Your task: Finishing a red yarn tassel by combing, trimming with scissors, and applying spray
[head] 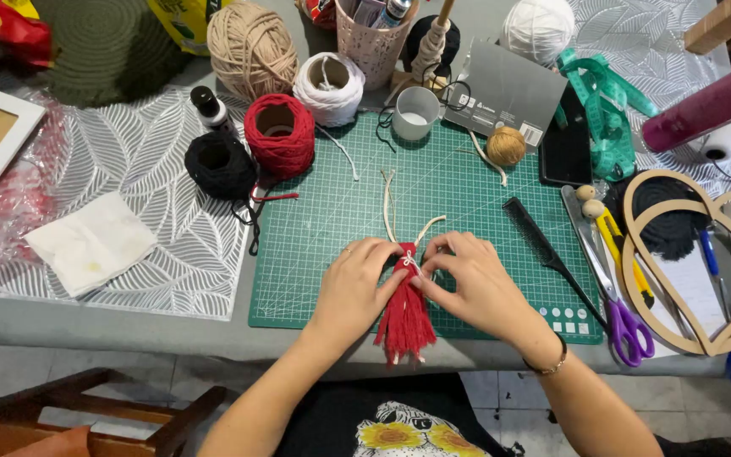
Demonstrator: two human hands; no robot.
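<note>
Head view, left to right. Left hand [350,283]: fingers pinched on the top of the red yarn tassel [403,317]. The tassel lies between both hands on the green cutting mat [315,237], long axis toward the counter [86,326] edge. Right hand [475,283]: fingers gripping the cream tie cord [389,203] (knot too small to read). Both hands equally near.

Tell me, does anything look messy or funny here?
A little. Loose yarn tails trail from the red ball and black ball across the green mat. Both hands, left and right, pinch a neat red tassel.
</note>
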